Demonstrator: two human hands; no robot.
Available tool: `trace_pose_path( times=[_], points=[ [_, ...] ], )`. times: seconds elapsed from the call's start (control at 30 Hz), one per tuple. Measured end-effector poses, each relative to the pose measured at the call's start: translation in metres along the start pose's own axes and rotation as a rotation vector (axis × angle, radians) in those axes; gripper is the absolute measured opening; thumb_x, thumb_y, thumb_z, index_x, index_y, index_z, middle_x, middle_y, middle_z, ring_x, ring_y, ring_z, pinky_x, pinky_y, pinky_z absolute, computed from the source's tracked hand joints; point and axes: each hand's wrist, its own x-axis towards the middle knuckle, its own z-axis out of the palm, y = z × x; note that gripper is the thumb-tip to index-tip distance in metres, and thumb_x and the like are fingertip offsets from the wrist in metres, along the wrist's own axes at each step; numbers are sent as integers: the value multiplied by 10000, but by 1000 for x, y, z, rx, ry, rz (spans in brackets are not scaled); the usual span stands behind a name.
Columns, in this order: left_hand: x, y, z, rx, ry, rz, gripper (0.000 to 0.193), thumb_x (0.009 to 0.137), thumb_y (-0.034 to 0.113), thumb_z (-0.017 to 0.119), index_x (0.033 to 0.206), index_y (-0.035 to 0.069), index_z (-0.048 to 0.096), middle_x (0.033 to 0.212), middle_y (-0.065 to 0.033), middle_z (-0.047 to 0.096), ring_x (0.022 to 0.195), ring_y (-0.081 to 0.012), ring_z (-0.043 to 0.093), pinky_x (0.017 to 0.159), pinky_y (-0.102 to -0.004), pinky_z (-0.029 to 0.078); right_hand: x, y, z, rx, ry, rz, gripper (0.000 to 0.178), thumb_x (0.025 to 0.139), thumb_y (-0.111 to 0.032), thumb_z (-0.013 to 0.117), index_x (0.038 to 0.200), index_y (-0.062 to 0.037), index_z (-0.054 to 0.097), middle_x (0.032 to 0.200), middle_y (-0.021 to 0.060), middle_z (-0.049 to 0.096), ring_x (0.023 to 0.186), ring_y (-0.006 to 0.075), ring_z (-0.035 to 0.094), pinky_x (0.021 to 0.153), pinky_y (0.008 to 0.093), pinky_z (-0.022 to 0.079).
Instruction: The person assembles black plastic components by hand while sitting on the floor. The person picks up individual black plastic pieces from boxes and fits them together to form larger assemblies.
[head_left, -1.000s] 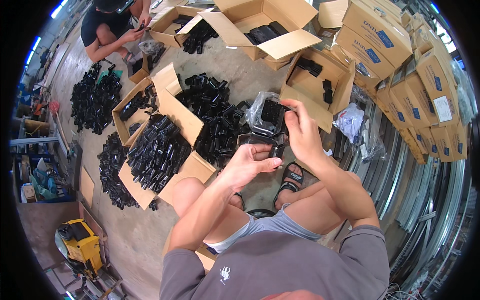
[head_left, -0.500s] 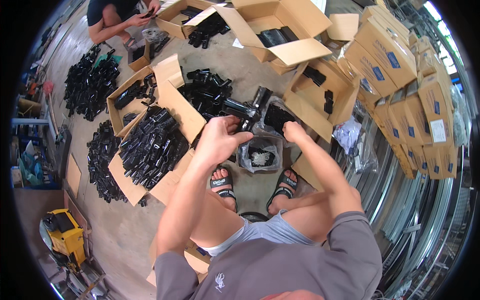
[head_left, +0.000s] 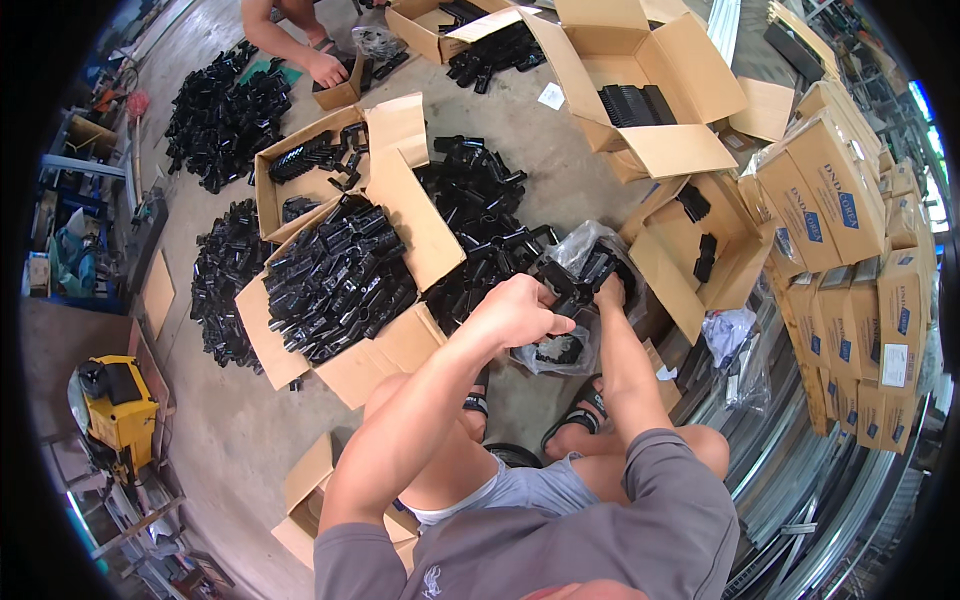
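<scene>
My left hand [head_left: 522, 310] is closed around a glossy black branched bracket-like part [head_left: 567, 288], its thumb pointing toward the right. Close by, my right hand [head_left: 610, 293] is at the far end of that part, over a plastic-lined box [head_left: 585, 243] of small black pieces. Its fingertips are hidden, so I cannot tell whether they grip the part or dip into the box. Just below my hands is a second clear-bagged container [head_left: 556, 352] with black and whitish small contents. A heap of similar black parts [head_left: 470, 200] lies beyond my left hand.
To the left, an open carton [head_left: 345, 275] is piled with black parts. Another carton [head_left: 697, 250] at the right holds a few pieces. Stacked cartons [head_left: 820, 200] and metal profiles [head_left: 790, 500] line the right side. A co-worker's hand [head_left: 328, 70] reaches into a small box.
My right hand has moved forward to the plastic-lined box. My left hand has lowered the black part toward it. The view has shifted, and the co-worker's hand has gone down to a small box.
</scene>
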Motion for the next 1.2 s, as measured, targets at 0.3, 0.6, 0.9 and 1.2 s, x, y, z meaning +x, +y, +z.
trace_pose_path(
  times=[0.3, 0.6, 0.9, 1.2],
  points=[
    [9, -5, 5, -373, 108, 91, 554, 772, 132, 811, 1201, -153, 609, 956, -159, 735, 791, -167, 687, 725, -296, 553, -56, -11, -53, 701, 330, -166, 332, 866, -166, 670, 1139, 2, 583, 883, 208, 718, 872, 340, 712, 816, 443, 556],
    [-3, 5, -1, -186, 325, 353, 612, 800, 48, 767, 1301, -188, 505, 1248, -249, 630, 1107, -227, 640, 932, -315, 515, -217, -86, -168, 1881, -42, -200, 160, 890, -64, 734, 1023, -21, 656, 890, 46, 693, 750, 100, 637, 672, 237, 514],
    [-23, 9, -6, -552, 19, 377, 497, 875, 112, 759, 1261, -106, 536, 1119, -110, 667, 998, -184, 682, 926, -310, 564, -249, -102, -185, 1849, 194, -255, 98, 885, -53, 745, 939, -7, 677, 859, 49, 708, 717, 76, 627, 677, 220, 512],
    [-34, 13, -7, -646, -18, 385, 336, 894, 90, 734, 1161, -49, 586, 1099, -102, 674, 1000, -193, 687, 934, -343, 564, -260, -107, -195, 1757, 333, -460, 86, 884, -30, 742, 939, 0, 682, 861, 19, 694, 742, 37, 608, 677, 186, 486]
  ],
)
